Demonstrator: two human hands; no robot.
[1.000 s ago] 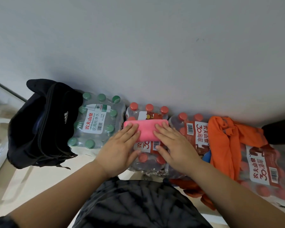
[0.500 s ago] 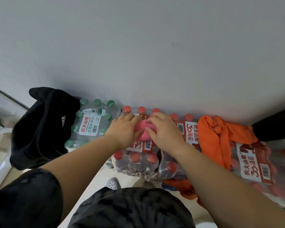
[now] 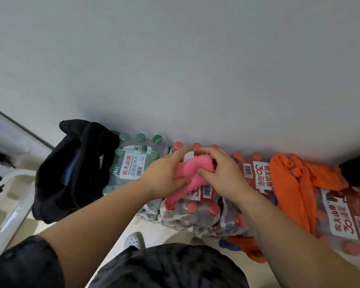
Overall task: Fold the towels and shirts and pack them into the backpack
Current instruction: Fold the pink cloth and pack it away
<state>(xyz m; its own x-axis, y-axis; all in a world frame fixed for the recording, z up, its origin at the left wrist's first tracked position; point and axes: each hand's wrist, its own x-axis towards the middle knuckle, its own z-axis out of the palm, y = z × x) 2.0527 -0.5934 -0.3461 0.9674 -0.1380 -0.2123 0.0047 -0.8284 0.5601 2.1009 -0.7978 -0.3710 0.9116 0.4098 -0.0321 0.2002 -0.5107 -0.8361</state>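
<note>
Gripping the pink towel [image 3: 192, 170] between them, left hand [image 3: 164, 177] and right hand [image 3: 222, 175] had fingers curled round it, atop the red-capped bottle pack [image 3: 191, 214]. The black backpack [image 3: 75, 169] sat well left of the hands; orange shirt [image 3: 295, 183] draped right.

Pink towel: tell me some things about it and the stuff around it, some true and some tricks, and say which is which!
1. Both the left hand and the right hand hold the pink towel. True.
2. The black backpack sits right beside the green-capped bottles. True.
3. The pink towel is already inside the black backpack. False: it is in the hands, over the red-capped bottles.
4. An orange shirt lies across the bottle packs on the right. True.
5. The orange shirt is neatly folded. False: it is bunched up and hangs down loosely.
</note>
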